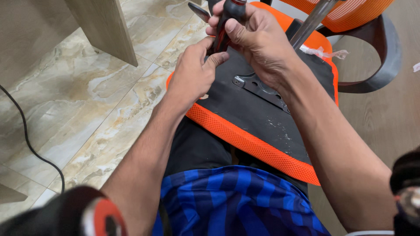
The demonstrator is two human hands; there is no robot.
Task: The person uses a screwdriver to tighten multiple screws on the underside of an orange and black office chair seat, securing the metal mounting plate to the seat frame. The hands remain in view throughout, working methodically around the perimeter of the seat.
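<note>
Right hand (258, 41) gripping a screwdriver (227, 22) closed-fisted; left hand (194, 72) pinching its shaft just below, over an upturned chair seat (245, 118). Metal bracket (258, 87) beside them, fixing apparently unfinished.

The upturned seat (245, 109) is black underneath with a bright orange mesh border, and its metal plate (258, 87) is grey. The screwdriver (225, 26) handle is red and black. The shirt (236, 201) carries blue-and-navy checks (broad ones), and the floor tiles (87, 109) are beige marble, brown-veined.
</note>
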